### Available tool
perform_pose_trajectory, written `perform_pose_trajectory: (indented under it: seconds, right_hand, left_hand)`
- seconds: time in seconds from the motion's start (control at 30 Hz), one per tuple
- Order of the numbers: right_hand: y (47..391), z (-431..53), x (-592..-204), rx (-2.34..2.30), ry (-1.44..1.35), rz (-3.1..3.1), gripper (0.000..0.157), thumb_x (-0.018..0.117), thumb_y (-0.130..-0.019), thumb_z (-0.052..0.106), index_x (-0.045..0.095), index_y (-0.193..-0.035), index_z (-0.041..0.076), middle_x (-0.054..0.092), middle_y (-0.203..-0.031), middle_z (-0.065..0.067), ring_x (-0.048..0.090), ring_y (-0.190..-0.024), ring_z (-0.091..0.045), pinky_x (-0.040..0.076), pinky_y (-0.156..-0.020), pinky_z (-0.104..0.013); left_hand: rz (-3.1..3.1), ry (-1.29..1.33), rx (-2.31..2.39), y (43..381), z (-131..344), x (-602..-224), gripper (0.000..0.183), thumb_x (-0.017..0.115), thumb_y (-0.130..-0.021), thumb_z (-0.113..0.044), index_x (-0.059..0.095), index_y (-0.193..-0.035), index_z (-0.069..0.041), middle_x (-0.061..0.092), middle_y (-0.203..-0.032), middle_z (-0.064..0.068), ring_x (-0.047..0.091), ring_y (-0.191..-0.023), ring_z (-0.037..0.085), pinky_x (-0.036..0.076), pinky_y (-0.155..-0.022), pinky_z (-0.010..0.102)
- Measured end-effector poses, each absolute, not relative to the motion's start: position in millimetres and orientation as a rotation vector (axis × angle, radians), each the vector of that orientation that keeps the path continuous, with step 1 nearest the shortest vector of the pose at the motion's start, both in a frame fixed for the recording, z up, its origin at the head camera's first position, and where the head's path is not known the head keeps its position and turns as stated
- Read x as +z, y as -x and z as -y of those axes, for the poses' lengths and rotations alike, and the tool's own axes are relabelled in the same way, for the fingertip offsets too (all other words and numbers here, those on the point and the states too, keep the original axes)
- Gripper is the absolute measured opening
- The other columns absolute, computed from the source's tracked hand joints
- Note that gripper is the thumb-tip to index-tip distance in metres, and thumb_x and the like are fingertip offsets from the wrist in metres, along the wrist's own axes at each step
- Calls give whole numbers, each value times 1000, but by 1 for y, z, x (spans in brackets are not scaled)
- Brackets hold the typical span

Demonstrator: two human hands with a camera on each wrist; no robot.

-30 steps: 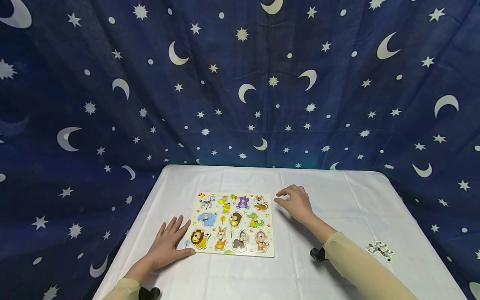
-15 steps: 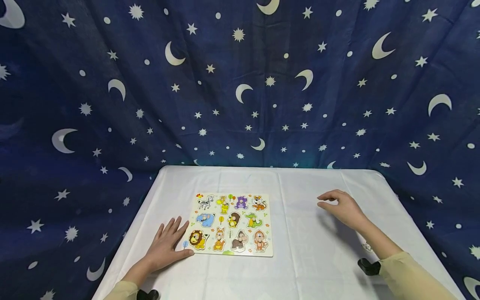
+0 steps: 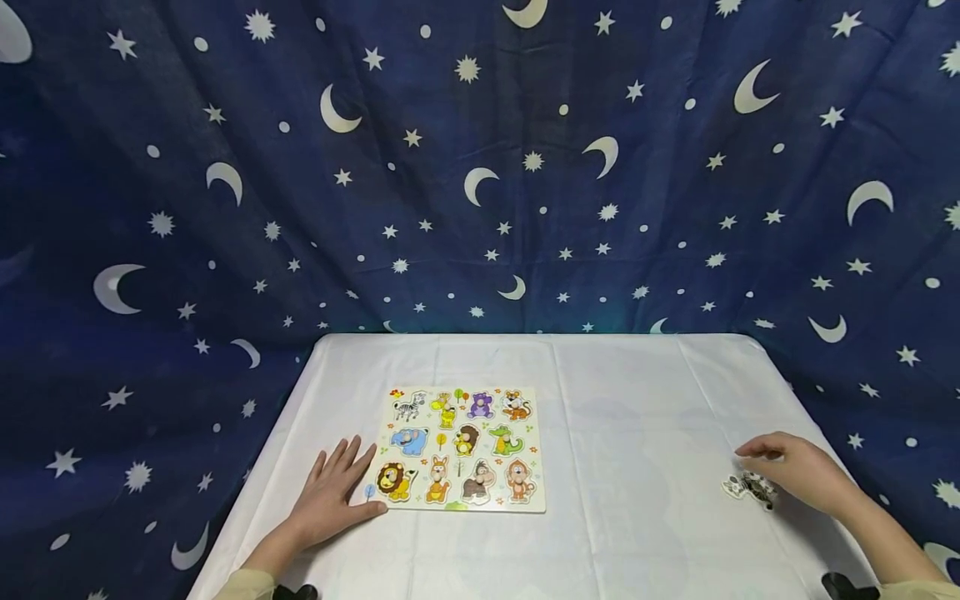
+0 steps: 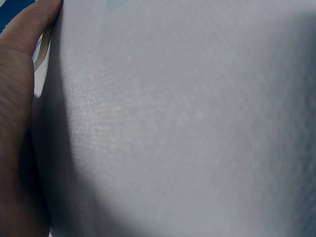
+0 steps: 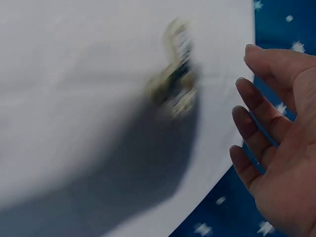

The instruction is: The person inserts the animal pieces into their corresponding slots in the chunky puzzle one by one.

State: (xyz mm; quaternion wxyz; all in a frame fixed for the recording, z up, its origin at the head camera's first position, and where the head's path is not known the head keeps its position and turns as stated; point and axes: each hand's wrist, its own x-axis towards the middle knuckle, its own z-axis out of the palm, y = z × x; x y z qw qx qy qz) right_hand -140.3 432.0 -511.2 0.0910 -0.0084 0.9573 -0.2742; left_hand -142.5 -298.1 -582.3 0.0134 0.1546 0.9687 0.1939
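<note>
A pale puzzle board (image 3: pixel 538 487) with colourful animals lies left of the table's middle. Spread flat, my left hand (image 3: pixel 332 498) rests on the cloth at the board's left side, its thumb by the near left corner. In the left wrist view only part of this hand (image 4: pixel 17 94) shows, with a sliver of board edge. A black-and-white puzzle piece (image 3: pixel 738 485), seemingly a zebra, lies on the cloth at the right. Just over and beside it hovers my right hand (image 3: pixel 806 475), holding nothing. The right wrist view shows the piece (image 5: pixel 180 84) blurred, apart from the loosely bent fingers (image 5: pixel 256 98).
A white cloth (image 3: pixel 637 417) covers the table. Behind it and at the sides hangs a dark blue curtain (image 3: pixel 420 183) with moons and stars. The table's right edge runs close to my right hand. Black devices sit at both wrists.
My right hand has moved from beside the board's upper right corner across to the right and nearer, over the zebra piece. My left hand has stayed by the board.
</note>
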Motion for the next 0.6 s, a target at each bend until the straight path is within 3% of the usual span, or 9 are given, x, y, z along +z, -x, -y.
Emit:
perform_pose_trajectory:
  seconds: [0.23, 0.43, 0.6]
  right_hand:
    - [124, -453, -531, -782, -46, -2822, 21, 77, -92, 32, 78, -99, 13, 69, -100, -4, 61, -88, -18, 51, -64, -30]
    - [118, -453, -540, -817, -35, -2847, 16, 78, -90, 25, 78, -97, 10, 68, -96, -5, 56, -78, -16, 51, -54, -28]
    - [116, -453, -541, -756, -25, -2931, 11, 82, -86, 21, 78, -93, 13, 70, -97, -6, 58, -83, -19, 51, -58, -30]
  left_hand:
    - [-3028, -488, 623, 141, 298, -582, 102, 70, -81, -73, 39, -160, -17, 24, -167, 16, 13, -154, 42, 2, -122, 64]
    - [-3026, -483, 618, 140, 297, -580, 102, 69, -81, -73, 38, -160, -18, 23, -168, 16, 12, -154, 41, 2, -122, 64]
    - [-3023, -482, 623, 141, 297, -581, 102, 69, -81, -74, 38, -160, -19, 23, -168, 15, 12, -155, 41, 2, -122, 63]
